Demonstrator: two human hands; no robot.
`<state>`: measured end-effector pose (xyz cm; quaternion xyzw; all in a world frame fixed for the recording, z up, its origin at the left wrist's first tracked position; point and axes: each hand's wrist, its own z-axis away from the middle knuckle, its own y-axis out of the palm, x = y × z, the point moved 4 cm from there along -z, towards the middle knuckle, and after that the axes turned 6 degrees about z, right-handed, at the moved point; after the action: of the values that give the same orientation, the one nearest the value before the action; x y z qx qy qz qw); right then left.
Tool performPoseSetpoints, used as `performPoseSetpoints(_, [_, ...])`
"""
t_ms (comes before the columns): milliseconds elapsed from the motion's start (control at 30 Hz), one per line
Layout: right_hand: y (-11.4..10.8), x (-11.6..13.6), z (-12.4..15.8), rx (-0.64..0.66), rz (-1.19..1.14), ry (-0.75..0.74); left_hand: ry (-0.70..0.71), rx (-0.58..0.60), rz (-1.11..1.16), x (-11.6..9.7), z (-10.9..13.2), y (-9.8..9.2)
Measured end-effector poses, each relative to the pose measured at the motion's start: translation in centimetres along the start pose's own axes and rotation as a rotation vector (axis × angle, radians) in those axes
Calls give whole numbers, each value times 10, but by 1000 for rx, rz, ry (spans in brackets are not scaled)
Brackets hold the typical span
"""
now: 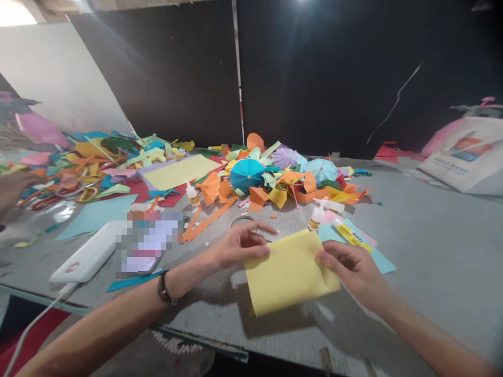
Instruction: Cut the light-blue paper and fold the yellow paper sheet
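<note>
A sheet of yellow paper (291, 275), which looks folded, is held up just over the grey table. My left hand (241, 243) pinches its upper left edge between thumb and fingers. At its right edge my right hand (349, 264) grips it, thumb in front and the other fingers curled behind. Right behind the paper stands a small glue bottle (315, 217) with a white nozzle. A yellow glue stick (351, 235) lies on light blue paper (379, 260) beyond my right hand. Past my left hand is a roll of tape (241, 221), partly hidden.
A heap of colored paper scraps and small paper umbrellas (247, 175) runs along the back. To the left lie a white power bank (88, 251) with a cable, a blurred-out phone (147, 246) and scissors (88, 193). Another person's hand (15, 191) is at far left. A white bag (463, 154) stands right.
</note>
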<state>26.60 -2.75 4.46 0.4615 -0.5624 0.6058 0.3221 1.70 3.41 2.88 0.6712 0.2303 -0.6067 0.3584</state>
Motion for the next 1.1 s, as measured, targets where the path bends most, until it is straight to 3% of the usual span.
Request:
performPoseSetpoints(100, [8, -1, 2, 143, -25, 13, -135, 160, -74, 8, 4, 11])
performPoseSetpoints(200, [16, -3, 6, 170, 55, 20, -162, 228, -88, 18, 5, 22])
performPoseSetpoints(367, [28, 1, 13, 178, 103, 31, -182, 199, 19, 35, 7, 37])
performPoseSetpoints(500, [23, 2, 10, 61, -14, 26, -64, 13, 111, 30, 9, 36])
performPoseSetpoints(567, [21, -1, 7, 68, -95, 74, -19, -24, 113, 27, 11, 36])
performPoseSetpoints(767, [16, -2, 2, 52, -227, 135, -197, 205, 76, 37, 16, 47])
performPoseSetpoints(1100, [20, 0, 9, -2, -173, 169, -189, 167, 22, 28, 15, 41])
